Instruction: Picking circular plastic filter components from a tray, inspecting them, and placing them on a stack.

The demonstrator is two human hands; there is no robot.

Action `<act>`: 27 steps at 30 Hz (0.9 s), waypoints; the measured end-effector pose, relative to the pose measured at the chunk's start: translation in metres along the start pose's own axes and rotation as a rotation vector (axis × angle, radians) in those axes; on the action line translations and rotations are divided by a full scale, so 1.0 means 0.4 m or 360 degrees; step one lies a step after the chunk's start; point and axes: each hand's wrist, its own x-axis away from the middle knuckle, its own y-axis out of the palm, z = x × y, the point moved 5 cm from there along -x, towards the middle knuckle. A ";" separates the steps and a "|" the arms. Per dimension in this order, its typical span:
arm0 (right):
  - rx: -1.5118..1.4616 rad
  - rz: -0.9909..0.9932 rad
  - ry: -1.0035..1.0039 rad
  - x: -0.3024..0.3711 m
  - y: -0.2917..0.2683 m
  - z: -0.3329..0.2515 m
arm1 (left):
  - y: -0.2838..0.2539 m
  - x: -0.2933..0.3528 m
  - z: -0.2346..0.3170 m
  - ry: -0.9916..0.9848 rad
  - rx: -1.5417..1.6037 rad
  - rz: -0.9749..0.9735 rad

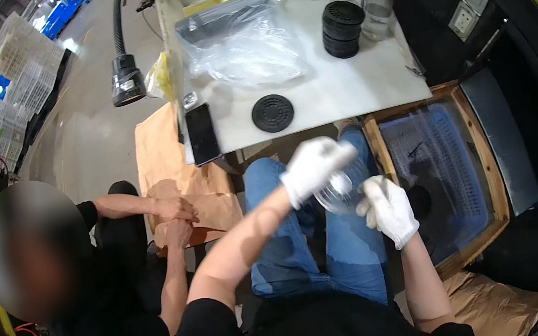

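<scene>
Above my lap is a clear, round, dish-like piece (336, 194), shiny and see-through, between my two white-gloved hands. My right hand (390, 210) has its fingers closed at the right edge of this piece. Just above it, my left hand (317, 167) is close to the far rim, its fingers smeared by motion; whether they grip the piece is unclear. Ahead on the white bench (233, 120), a flat black ringed disc (273, 113) lies near the front edge. Farther right stands a stack of similar black discs (342, 29).
A phone (202, 133) lies at the bench's left edge, with clear plastic bags (245, 47) behind. A glass bottle (379, 2) stands beside the stack. On the right is a wooden-framed box (490, 152) with a blue basket (456, 158). A co-worker (111, 287) sits left by a cardboard box (163, 150).
</scene>
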 end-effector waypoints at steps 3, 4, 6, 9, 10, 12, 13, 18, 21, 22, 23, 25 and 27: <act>0.0138 0.0384 0.0002 -0.006 -0.109 0.046 | -0.188 -0.099 -0.090 0.0222 -0.0412 0.0512; -0.0074 0.0465 0.0029 0.013 -0.154 0.060 | -0.248 -0.128 -0.146 -0.0052 -0.0112 0.0669; 0.0083 0.0770 0.0225 0.039 -0.235 0.101 | -0.340 -0.155 -0.186 -0.0073 -0.0501 0.0863; 0.0175 0.0882 0.0372 0.070 -0.312 0.157 | -0.389 -0.201 -0.206 -0.0288 -0.1243 0.0626; 0.0246 0.0933 0.0415 0.080 -0.336 0.176 | -0.386 -0.203 -0.186 -0.0137 -0.1456 0.0650; 0.0142 0.0995 0.0427 0.094 -0.382 0.207 | -0.361 -0.218 -0.171 -0.0172 -0.1619 0.0343; 0.0092 0.1090 0.0477 0.113 -0.408 0.225 | -0.340 -0.222 -0.158 -0.0106 -0.1658 0.0201; 0.0449 0.1218 0.0498 0.145 -0.515 0.291 | -0.250 -0.256 -0.122 -0.0036 -0.1883 -0.0273; 0.0612 0.1190 0.0414 0.121 -0.544 0.320 | -0.247 -0.279 -0.114 -0.0242 -0.2042 -0.0251; 0.0791 0.1148 0.0435 0.106 -0.545 0.325 | -0.243 -0.281 -0.111 -0.0197 -0.1989 -0.0289; 0.0935 0.1075 0.0416 0.089 -0.538 0.328 | -0.240 -0.280 -0.108 -0.0160 -0.1982 -0.0298; 0.1197 0.0919 0.0428 0.045 -0.517 0.330 | -0.241 -0.258 -0.094 -0.0020 -0.1927 -0.0248; 0.1332 0.0889 0.0550 0.009 -0.485 0.337 | -0.235 -0.209 -0.047 0.0413 -0.1895 0.0016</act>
